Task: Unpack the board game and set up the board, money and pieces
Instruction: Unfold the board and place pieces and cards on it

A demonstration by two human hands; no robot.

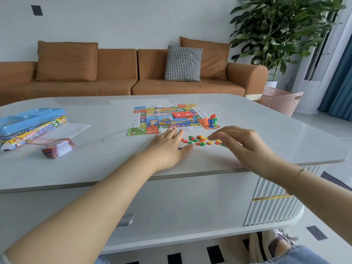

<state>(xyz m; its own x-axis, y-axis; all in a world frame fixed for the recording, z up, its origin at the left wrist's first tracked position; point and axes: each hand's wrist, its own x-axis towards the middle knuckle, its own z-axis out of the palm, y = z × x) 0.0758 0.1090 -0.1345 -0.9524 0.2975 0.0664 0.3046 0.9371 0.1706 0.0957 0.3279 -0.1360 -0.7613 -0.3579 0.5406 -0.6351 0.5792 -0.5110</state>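
The paper game board (163, 119) lies unfolded on the white table (247, 119). On it rest a stack of red cards (182, 114), a white die (170, 118) and coloured player pawns (211, 121) at its right corner. Small red, green, yellow and orange house pieces (200, 141) are scattered just in front of the board. My left hand (169, 147) lies flat and open to the left of the pieces. My right hand (242, 141) hovers over their right end with fingers curled; I cannot tell whether it pinches a piece.
At the left stand the game box (34, 132) with its blue plastic tray (28, 119), a paper sheet (70, 130) and a stack of play money (58, 148). Behind the table are a brown sofa (133, 73), a plant (282, 31) and a pink basket (280, 101).
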